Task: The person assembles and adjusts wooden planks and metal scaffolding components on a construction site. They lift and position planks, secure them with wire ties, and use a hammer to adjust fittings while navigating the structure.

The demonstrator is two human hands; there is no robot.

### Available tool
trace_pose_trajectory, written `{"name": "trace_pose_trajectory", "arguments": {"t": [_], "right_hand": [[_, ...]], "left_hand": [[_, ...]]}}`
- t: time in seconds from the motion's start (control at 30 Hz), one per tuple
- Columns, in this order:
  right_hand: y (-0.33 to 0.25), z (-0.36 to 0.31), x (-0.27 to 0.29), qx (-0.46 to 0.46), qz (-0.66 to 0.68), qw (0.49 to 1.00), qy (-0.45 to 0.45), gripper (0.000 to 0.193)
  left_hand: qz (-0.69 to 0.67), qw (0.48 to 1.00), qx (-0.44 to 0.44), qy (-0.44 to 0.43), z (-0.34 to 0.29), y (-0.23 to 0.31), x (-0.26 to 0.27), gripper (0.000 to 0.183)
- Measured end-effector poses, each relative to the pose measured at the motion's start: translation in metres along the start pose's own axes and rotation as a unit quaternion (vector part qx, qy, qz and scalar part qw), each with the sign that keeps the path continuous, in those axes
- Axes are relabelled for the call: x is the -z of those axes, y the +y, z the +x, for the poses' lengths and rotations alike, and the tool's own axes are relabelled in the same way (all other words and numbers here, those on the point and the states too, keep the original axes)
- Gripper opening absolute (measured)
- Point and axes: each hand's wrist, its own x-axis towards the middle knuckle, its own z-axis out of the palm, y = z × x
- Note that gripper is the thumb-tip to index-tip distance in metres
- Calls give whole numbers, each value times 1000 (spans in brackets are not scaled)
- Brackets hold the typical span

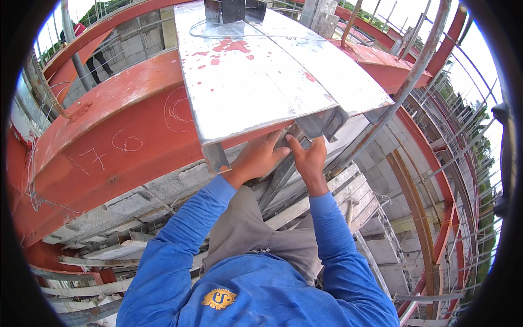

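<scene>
Several pale steel C-channels (245, 82) lie side by side, their ends facing me, with red paint splashes on top. Beneath their near ends, my left hand (255, 159) reaches in from the left, its thumb pointing toward the other hand. My right hand (309, 162) is beside it with curled fingers, its thumb almost meeting the left one. Both seem closed around something small below the channel lip; the fingers and channel edge hide what it is. A grey metal bar (279, 182) slants down behind and below my hands.
A large red steel beam (109, 147) with chalk marks passes under the channels. A dark metal piece (233, 11) stands on their far end. A curved pole (406, 90) rises at right. Wooden planks (354, 201) lie below. Another person (98, 62) stands far left.
</scene>
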Motion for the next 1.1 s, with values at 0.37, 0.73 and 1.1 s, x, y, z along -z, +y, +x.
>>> {"name": "trace_pose_trajectory", "arguments": {"t": [0.37, 0.73, 1.1], "right_hand": [[-9, 2, 18, -72, 3, 996, -44, 52], [-6, -42, 56, -197, 183, 955, -125, 47], [372, -204, 221, -471, -153, 863, 99, 50]], "left_hand": [[-156, 971, 109, -147, 28, -9, -14, 73], [-341, 883, 193, 257, -144, -20, -39, 63], [-364, 799, 294, 377, -207, -22, -63, 62]]}}
